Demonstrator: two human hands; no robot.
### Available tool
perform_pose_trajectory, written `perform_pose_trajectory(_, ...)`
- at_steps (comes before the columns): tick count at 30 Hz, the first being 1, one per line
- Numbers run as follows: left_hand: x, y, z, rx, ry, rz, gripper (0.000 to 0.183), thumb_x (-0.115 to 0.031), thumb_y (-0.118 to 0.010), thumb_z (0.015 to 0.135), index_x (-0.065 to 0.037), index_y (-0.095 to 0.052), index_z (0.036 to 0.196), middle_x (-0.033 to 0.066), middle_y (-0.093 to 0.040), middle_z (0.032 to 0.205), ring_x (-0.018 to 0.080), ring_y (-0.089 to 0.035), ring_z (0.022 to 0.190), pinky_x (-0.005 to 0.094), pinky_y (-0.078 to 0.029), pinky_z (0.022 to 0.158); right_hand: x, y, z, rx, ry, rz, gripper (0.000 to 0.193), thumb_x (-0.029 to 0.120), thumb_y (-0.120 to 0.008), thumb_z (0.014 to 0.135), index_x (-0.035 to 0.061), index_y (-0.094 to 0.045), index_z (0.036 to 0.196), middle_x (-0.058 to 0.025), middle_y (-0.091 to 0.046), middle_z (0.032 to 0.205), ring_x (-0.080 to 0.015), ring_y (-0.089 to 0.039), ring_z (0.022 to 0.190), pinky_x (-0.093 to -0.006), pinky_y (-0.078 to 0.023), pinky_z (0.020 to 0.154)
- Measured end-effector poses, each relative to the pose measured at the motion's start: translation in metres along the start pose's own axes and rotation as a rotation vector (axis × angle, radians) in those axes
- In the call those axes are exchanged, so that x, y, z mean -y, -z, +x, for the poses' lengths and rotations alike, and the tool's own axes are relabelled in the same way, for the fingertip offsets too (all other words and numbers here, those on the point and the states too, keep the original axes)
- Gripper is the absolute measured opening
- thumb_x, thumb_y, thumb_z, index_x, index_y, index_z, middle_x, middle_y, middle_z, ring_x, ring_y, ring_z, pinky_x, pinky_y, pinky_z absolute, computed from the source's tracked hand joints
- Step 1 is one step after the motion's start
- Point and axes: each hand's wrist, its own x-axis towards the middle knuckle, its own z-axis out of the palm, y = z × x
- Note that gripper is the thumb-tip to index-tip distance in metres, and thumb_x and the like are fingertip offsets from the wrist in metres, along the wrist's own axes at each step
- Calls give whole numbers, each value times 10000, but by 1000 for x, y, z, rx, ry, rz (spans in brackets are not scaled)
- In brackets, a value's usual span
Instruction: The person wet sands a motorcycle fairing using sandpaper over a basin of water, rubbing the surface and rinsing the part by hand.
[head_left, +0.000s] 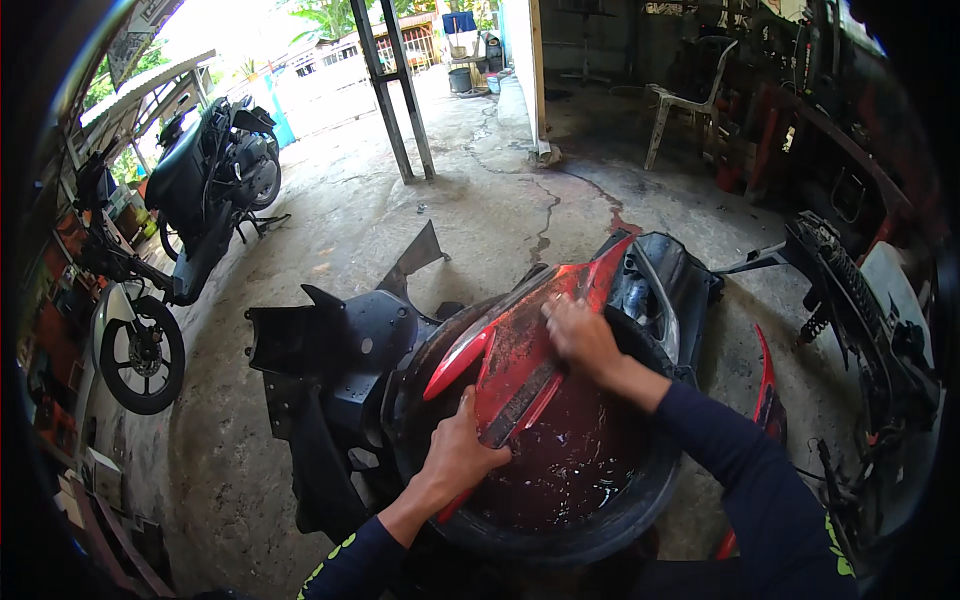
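Note:
A red motorcycle fairing panel [508, 362] lies slanted over a round black tub [645, 505] of dark reddish water [575, 460]. Brown dirt smears its middle. My left hand [455, 455] grips the panel's near end, thumb on top. Against the panel's dirty upper part sits my right hand [582, 338], its fingers curled and slightly blurred; whatever may be under them is hidden. Below my left hand, another strip of red shows at the tub's edge.
Black plastic motorcycle panels [350, 335] crowd the tub's left side. A dark cover [655, 285] stands behind it, and a red trim piece [766, 385] lies to the right. Farther off are a scooter [205, 190], a metal post [385, 95] and a plastic chair [690, 100].

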Motion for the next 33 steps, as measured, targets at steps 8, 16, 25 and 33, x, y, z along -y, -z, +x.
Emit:
perform_pose_trajectory(8, -13, 12, -2, 91, 84, -36, 1125, -264, -834, 673, 124, -229, 1539, 269, -712, 939, 413, -713, 915, 417, -557, 883, 22, -7, -26, 100, 196, 65, 423, 231, -566, 931, -35, -611, 1257, -237, -619, 1324, -369, -599, 1242, -526, -460, 1069)
perform_pose_trajectory(16, -5, 8, -2, 65, 71, 6, 1129, -259, -824, 659, 100, -233, 1551, 292, -714, 955, 398, -728, 898, 403, -560, 882, 79, 3, -43, 21, 336, 292, 331, 204, -543, 906, -9, -657, 1132, -221, -650, 1267, -332, -622, 1212, -512, -492, 985)
perform_pose_trajectory(25, -8, 10, 0, 58, 66, -54, 1140, -249, -843, 655, 108, -225, 1545, 280, -713, 953, 421, -717, 916, 426, -558, 886, 81, -5, -44, -50, 239, 163, 294, 208, -578, 901, 58, -682, 1132, -112, -686, 1232, -294, -624, 1202, -553, -449, 1010)
perform_pose_trajectory(33, -18, 10, 4, 98, 160, -84, 1121, -243, -839, 661, 121, -236, 1533, 283, -712, 935, 431, -710, 928, 434, -558, 889, 88, -11, -45, -42, 166, 65, 348, 212, -614, 914, 26, -660, 1204, -152, -692, 1240, -290, -656, 1174, -538, -478, 1005)
